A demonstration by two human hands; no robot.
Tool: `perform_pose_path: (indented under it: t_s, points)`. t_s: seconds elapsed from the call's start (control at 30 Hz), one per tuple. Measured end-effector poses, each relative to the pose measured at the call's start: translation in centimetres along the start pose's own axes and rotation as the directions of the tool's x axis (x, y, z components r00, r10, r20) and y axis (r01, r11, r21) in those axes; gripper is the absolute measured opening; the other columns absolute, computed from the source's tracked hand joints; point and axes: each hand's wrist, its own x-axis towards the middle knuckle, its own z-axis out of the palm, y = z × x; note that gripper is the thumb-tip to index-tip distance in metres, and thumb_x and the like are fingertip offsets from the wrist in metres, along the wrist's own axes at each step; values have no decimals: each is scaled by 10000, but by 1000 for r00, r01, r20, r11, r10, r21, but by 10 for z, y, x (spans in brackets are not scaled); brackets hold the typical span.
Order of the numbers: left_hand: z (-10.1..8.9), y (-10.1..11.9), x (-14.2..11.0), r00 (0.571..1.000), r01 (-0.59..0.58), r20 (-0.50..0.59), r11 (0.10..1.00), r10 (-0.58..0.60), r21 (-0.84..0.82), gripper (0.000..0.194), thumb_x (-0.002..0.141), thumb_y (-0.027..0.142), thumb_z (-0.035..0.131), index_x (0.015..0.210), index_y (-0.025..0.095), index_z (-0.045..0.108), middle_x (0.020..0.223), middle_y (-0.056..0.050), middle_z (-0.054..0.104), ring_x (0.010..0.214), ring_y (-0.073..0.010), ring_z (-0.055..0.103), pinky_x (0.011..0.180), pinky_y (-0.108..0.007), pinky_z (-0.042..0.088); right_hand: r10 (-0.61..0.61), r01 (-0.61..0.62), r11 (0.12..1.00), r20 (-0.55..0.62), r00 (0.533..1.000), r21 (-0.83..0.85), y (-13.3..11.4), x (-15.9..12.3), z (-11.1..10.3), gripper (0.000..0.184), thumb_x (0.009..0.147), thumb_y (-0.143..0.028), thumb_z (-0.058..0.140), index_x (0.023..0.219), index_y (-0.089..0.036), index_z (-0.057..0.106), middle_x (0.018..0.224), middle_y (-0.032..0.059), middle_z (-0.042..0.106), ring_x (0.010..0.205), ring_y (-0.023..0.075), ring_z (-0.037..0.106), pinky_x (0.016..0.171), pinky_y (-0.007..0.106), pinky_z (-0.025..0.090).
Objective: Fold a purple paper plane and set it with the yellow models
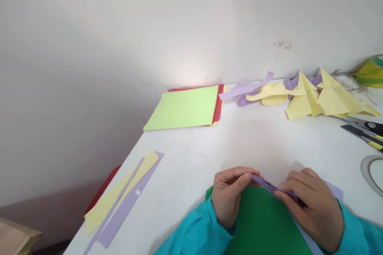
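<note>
Pinching the purple paper (265, 183) between both hands, you look to be at a creasing bit. Your left hand (228, 195) has one end in a narrow pinch, your right hand (312, 199) grips the other. It's over the green sheet's (266, 223) far edge. I'd say any next press calls for lined-up edges and even pressure.
</note>
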Motion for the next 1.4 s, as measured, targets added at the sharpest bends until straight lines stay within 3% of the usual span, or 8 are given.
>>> perform_pose_path:
  t_s: [0.17,0.37,0.57,0.7,0.83,1.1,1.4]
  points:
    - [1,0,0,1000,-12,-7,1000,12,-4,130,630,282,714,660,155,708,709,-69,693,678,-203,634,646,-323,519,72,-73,996,22,997,48,-2,-1,1,248,852,-240,456,629,-187,551,549,-9,478,522,119,395,543,284,275]
    - [12,-12,-11,975,81,206,997,-83,19,185,661,216,700,834,154,710,857,-81,701,842,-229,628,812,-344,471,263,-270,932,58,963,244,-11,1,3,234,817,-273,506,600,-196,542,560,-15,501,562,121,483,548,261,367]
    - [25,-13,-20,962,237,159,967,-221,-90,196,710,291,650,762,116,721,763,-110,699,792,-248,629,807,-390,456,424,-414,842,49,904,345,-26,2,3,244,784,-314,531,572,-198,565,527,-26,502,505,106,487,474,224,392]
    - [23,-8,-18,968,234,116,968,-223,-95,198,692,303,669,740,117,719,693,-92,690,682,-197,622,692,-306,466,443,-453,845,104,891,283,-28,1,3,201,749,-328,552,600,-194,567,550,-24,521,528,114,493,499,233,397]
    - [21,-5,-13,977,211,54,972,-207,-98,204,676,315,684,695,114,712,633,-76,673,618,-166,604,612,-263,448,462,-497,849,208,862,179,-23,2,1,342,724,-396,553,489,-179,433,471,-38,417,470,97,394,437,226,306]
    - [20,-1,-11,977,197,94,980,-194,-30,207,576,276,758,690,112,701,650,-69,678,597,-148,589,599,-255,463,561,-665,706,383,734,242,-22,7,-2,377,737,-469,518,521,-163,468,500,-34,388,509,95,364,459,228,293]
    - [18,-1,-9,983,165,92,986,-161,-39,152,561,216,759,644,108,690,596,-54,669,548,-143,598,531,-238,484,457,-697,664,591,664,270,-16,14,-9,313,686,-420,586,551,-152,497,511,-39,395,498,80,330,461,225,280]
